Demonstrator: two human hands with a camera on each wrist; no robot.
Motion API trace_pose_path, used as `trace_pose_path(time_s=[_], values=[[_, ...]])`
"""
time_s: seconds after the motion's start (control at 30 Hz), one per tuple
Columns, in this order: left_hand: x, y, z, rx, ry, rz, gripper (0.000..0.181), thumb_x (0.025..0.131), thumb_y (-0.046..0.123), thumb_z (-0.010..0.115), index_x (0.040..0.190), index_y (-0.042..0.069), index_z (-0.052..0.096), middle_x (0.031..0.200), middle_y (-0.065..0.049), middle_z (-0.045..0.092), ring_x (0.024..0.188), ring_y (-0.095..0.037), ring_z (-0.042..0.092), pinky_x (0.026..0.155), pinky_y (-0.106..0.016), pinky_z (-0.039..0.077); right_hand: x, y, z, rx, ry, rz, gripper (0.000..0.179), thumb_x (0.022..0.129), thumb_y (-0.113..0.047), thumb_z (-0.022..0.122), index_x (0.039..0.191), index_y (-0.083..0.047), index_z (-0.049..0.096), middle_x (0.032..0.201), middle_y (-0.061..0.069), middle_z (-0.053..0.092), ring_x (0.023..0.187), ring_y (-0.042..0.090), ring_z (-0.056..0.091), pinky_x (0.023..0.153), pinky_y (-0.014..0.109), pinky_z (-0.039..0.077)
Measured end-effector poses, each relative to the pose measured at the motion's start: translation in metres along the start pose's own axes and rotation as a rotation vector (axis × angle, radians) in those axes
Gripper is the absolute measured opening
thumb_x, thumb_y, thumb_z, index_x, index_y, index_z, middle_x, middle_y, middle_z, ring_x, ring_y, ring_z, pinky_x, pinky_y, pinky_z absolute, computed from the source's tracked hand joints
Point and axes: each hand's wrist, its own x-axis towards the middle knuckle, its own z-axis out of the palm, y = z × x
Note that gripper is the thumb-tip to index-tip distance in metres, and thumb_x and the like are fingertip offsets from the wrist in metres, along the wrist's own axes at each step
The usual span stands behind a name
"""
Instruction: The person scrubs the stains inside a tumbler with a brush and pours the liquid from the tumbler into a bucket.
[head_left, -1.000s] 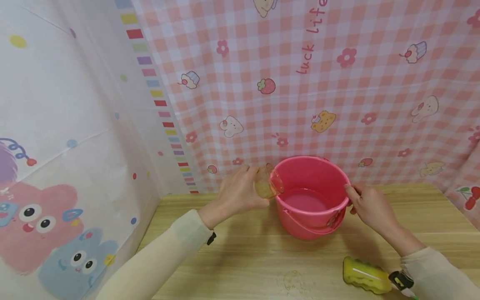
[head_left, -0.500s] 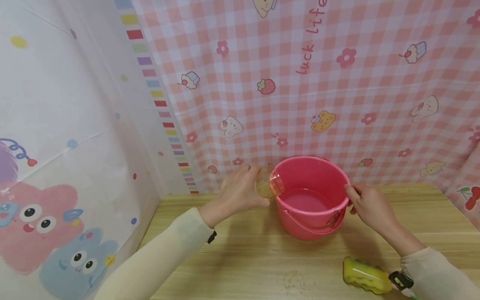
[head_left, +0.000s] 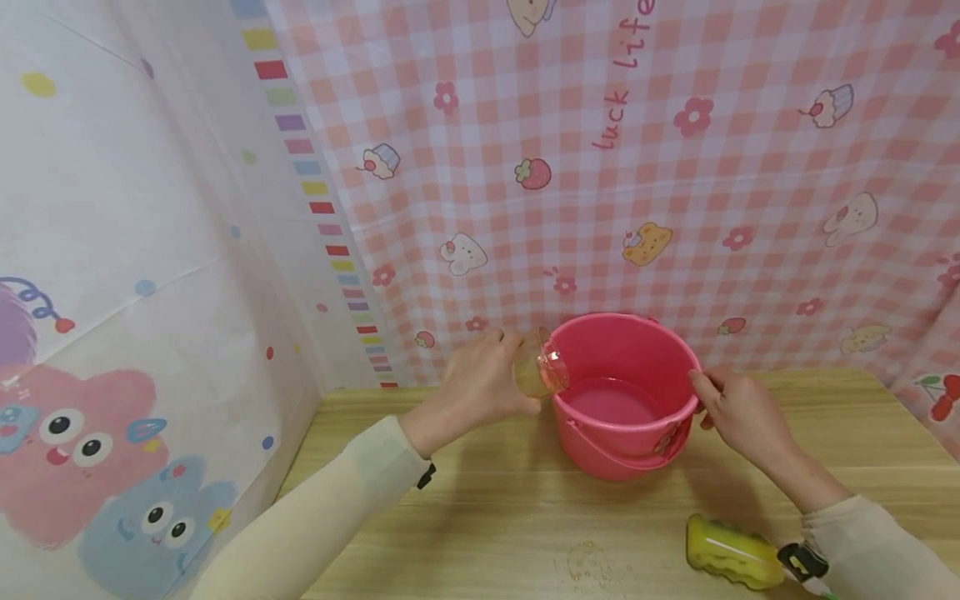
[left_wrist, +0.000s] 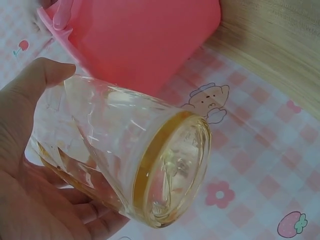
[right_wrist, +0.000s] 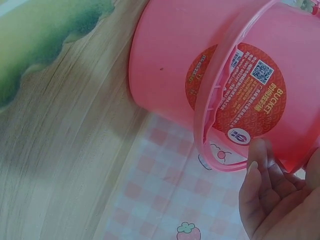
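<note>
My left hand [head_left: 480,382] grips a clear, amber-tinted glass [head_left: 534,367]. Tilted toward the right, the glass has its mouth over the near left rim of a pink plastic bucket [head_left: 615,454]. In the left wrist view, the thick base of the glass [left_wrist: 172,172] faces the camera, with thumb and fingers around its side. Shallow liquid [head_left: 611,402] lies in the bottom of the bucket, which stands upright. At the bucket's right rim, my right hand [head_left: 738,408] pinches the edge between thumb and fingers. The bucket's handle hangs down its near side.
On the wooden table [head_left: 465,533], a yellow sponge brush [head_left: 731,550] lies by the right wrist. A small wet patch [head_left: 588,562] with drops shows near the front. Behind the table hangs a pink checked cloth [head_left: 570,217]; a patterned white sheet [head_left: 187,250] borders the left.
My left hand and the glass have shifted very slightly to the right. The right hand and the bucket hold their places.
</note>
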Motion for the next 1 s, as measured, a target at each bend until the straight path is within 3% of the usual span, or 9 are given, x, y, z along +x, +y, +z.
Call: trace_pose_path(time_s=[1.0], values=[[-0.0006,0.0049,-0.0018,0.031,0.002,0.003,0.080,0.069,0.053,0.092,0.130,0.010,0.063,0.108,-0.003,0.062,0.090,-0.016,0.055,0.065,-0.030,0.054,-0.0002,-0.0008,-0.0002,0.003,-0.005,0.004,0.043,0.114,-0.027,0.046,0.112,0.009,0.069,0.082,0.011,0.070,0.064,0.017,0.065,0.055,0.033,0.053]])
